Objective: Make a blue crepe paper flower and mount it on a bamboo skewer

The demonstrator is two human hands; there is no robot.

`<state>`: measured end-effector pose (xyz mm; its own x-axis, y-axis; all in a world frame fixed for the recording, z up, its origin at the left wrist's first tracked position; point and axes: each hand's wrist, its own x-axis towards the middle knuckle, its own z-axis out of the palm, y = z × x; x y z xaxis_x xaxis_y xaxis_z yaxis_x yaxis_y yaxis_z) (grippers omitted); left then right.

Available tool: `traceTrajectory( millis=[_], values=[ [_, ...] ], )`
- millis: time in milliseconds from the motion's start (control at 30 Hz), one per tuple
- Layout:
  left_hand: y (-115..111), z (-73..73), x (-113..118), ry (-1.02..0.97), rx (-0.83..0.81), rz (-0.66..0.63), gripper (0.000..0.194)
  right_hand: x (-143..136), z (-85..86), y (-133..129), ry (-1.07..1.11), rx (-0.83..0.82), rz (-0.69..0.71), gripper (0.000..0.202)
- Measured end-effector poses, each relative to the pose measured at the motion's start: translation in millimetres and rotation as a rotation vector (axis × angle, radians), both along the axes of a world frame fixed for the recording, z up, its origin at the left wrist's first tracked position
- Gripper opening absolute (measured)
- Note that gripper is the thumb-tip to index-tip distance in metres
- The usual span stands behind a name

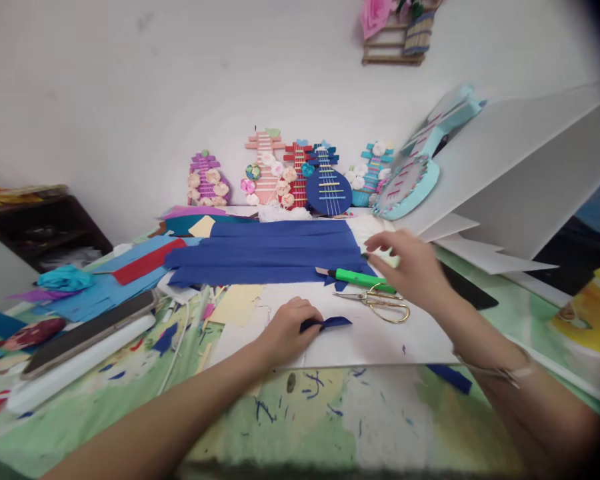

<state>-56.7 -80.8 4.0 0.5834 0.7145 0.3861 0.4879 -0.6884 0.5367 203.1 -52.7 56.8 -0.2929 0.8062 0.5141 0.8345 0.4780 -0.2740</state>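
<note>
My left hand [293, 330] rests on the white board [380, 347], its fingers closed on a small folded dark blue paper piece [337, 323] that sticks out to the right. My right hand [410, 263] is raised near the right end of the long blue paper strips [265, 250]. Its fingers are bent, with thumb and forefinger slightly apart and nothing visible between them. Below that hand lie a green utility knife [363, 278], blade out to the left, and gold-handled scissors [385, 305], touching neither hand.
Paper pear-shaped lutes, among them a dark blue one [330, 191], lean along the wall. A light blue lute [410, 187] leans on white boards [520, 167] at right. A phone [90, 333] lies left, near coloured papers. Blue scraps dot the green tablecloth [310, 427]. A yellow tub [590, 313] stands right.
</note>
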Motion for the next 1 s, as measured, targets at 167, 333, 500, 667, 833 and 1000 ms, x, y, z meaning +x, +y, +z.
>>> traceTrajectory(
  millis=[167, 333, 500, 667, 833, 1000],
  values=[
    [0.2, -0.1, 0.1, -0.005, -0.012, -0.002, 0.011, -3.2, -21.5, 29.6, -0.12, -0.256, -0.1, 0.018],
    [0.5, 1.2, -0.9, -0.007, -0.018, -0.003, 0.01, 0.9, -33.3, 33.1, 0.032, -0.299, -0.09, 0.016],
    [0.1, 1.5, -1.0, -0.005, -0.007, -0.007, 0.011, 14.5, -21.7, 37.1, 0.287, -0.216, -0.132, 0.025],
    [0.5, 0.3, 0.2, -0.016, -0.001, -0.007, 0.011, 29.2, -24.0, 46.5, 0.035, -0.174, -0.51, 0.029],
    [0.7, 0.0, -0.2, -0.01, 0.0, -0.003, 0.011, 33.4, -38.6, 50.0, -0.065, -0.194, -0.507, 0.017],
    [0.3, 0.4, -0.5, -0.025, 0.01, -0.004, 0.011, 24.0, -33.1, 52.0, -0.131, -0.111, -0.341, 0.046]
  ],
)
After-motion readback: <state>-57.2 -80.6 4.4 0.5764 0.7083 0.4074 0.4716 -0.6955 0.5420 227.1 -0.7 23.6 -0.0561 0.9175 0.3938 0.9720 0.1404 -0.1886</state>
